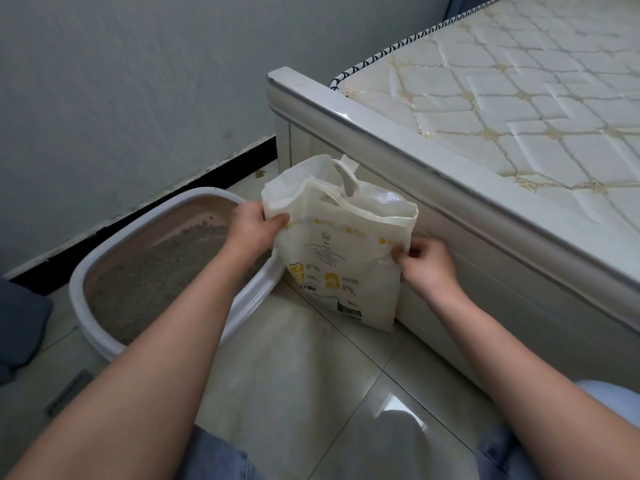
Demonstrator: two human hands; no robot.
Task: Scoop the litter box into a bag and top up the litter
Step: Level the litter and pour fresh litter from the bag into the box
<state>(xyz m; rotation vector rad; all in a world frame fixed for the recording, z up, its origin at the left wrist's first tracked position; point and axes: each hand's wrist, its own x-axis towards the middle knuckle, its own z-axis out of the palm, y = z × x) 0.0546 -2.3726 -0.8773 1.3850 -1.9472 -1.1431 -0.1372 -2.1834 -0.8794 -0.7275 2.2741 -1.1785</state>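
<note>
The litter bag point(341, 258) is stood upright on the floor tiles point(311, 375), tucked against the side of the bed frame point(433, 188), with its near-left bottom corner just beside the rim of the litter box point(221, 323). Its top is seen to be open, a carrying handle poking up at the back. The bag's upper left edge is pinched by the left hand point(254, 225), thumb laid across the front panel; the right edge, lower down, is gripped by the right hand point(424, 263), fingers curled around the seam. Grey litter point(166, 268) is spread inside the box, which is set along the skirting at the foot of the wall point(121, 81). No scoop and no waste bag are shown in view, so the scooping stage cannot be judged. The step in hand is taken to be the topping-up: the bag is being readied for lifting. What is called for next is a firm two-handed lift, the mouth swung left over the box rim and tipped gently so the litter is not dumped or spilled on the tiles.
</note>
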